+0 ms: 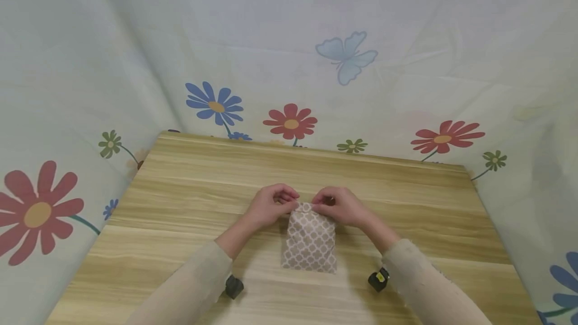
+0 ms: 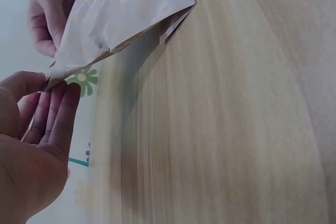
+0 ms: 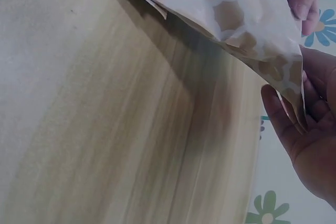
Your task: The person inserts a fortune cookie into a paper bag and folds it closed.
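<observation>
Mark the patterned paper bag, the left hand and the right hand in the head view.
patterned paper bag (image 1: 309, 242): head view, middle of its printed face.
left hand (image 1: 270, 205): head view, back of the hand.
right hand (image 1: 340, 205): head view, back of the hand.

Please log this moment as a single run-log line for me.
left hand: pinches paper bag top corner | right hand: pinches other top corner | bag: top edge lifted, bottom on wooden table

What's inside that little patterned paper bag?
The inside cannot be seen. The paper bag lies on the wooden table, its top edge pinched by the left hand and right hand. The paper hides any contents; only table shows beneath it.
</observation>
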`<state>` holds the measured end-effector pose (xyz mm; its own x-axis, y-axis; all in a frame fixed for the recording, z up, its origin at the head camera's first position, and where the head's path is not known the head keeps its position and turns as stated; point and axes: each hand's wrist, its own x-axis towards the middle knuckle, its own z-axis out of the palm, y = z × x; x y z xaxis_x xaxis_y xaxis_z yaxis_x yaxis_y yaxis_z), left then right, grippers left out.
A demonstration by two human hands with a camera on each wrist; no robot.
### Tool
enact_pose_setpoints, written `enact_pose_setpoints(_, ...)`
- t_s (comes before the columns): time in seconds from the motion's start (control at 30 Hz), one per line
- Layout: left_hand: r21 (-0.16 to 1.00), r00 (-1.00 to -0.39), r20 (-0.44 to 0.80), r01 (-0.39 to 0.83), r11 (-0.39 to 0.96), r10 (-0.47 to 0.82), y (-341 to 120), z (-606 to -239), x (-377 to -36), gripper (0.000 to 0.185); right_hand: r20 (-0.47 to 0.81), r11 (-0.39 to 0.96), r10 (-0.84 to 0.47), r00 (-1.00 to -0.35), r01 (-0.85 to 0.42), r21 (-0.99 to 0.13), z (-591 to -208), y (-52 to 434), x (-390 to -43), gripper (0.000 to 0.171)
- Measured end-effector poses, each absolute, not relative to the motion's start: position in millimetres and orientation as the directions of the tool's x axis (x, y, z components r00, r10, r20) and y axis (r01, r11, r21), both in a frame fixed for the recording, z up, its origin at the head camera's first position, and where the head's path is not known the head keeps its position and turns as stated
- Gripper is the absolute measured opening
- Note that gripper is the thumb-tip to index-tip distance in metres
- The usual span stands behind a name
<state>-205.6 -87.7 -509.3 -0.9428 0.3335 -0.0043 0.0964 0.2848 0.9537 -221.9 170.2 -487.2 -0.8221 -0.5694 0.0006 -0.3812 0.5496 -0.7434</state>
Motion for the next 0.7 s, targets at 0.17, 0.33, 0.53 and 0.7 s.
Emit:
enact_pose_setpoints(0.17, 0.935, -0.944, -0.028, 0.092, 0.343, 0.329, -86, -507, -206, 0.007, 0.02, 0.54, -0.564, -0.825, -0.387, -0.748, -489, 169, -221, 0.005)
enact_pose_setpoints(0.33, 0.923, -0.949, -0.015, 0.107, 0.369, 0.314, -83, -506, -204, 0.004, 0.028, 0.542, -0.587, -0.809, -0.419, -0.729, -486, 165, -223, 0.005)
enact_pose_setpoints(0.53, 0.909, -0.948, 0.004, 0.136, 0.395, 0.319, -79, -506, -205, 0.004, 0.041, 0.538, -0.624, -0.78, -0.468, -0.701, -477, 154, -225, 0.003)
enact_pose_setpoints(0.7, 0.897, -0.952, -0.001, 0.134, 0.421, 0.306, -78, -505, -204, 0.004, 0.043, 0.535, -0.629, -0.776, -0.472, -0.7, -476, 151, -225, 0.005)
